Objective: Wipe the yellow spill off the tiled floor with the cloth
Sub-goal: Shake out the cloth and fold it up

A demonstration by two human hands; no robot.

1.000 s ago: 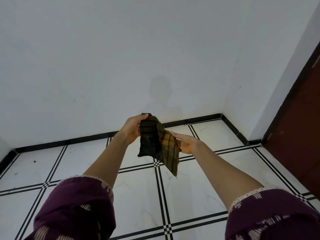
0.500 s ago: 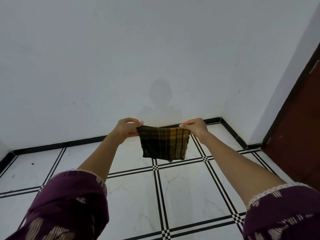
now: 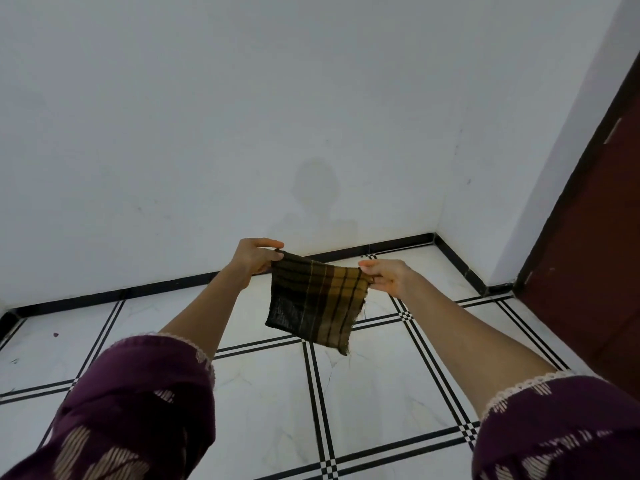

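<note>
A dark checked cloth (image 3: 317, 301), black on its left half and yellow-brown on its right, hangs spread out in the air above the floor. My left hand (image 3: 254, 259) pinches its upper left corner. My right hand (image 3: 388, 277) pinches its upper right corner. The cloth's lower edge hangs free and tilts down to the right. The white tiled floor (image 3: 374, 393) with black double lines lies below. No yellow spill shows on the tiles in view.
A white wall (image 3: 242, 133) with a black skirting strip (image 3: 138, 291) runs across the back and meets a second wall in the corner at the right. A dark red door (image 3: 595, 237) stands at the far right. A small dark speck (image 3: 55, 335) lies on a left tile.
The cloth went from bunched between both hands to stretched flat by its top corners. Since half a second ago it hangs a little lower and more tilted.
</note>
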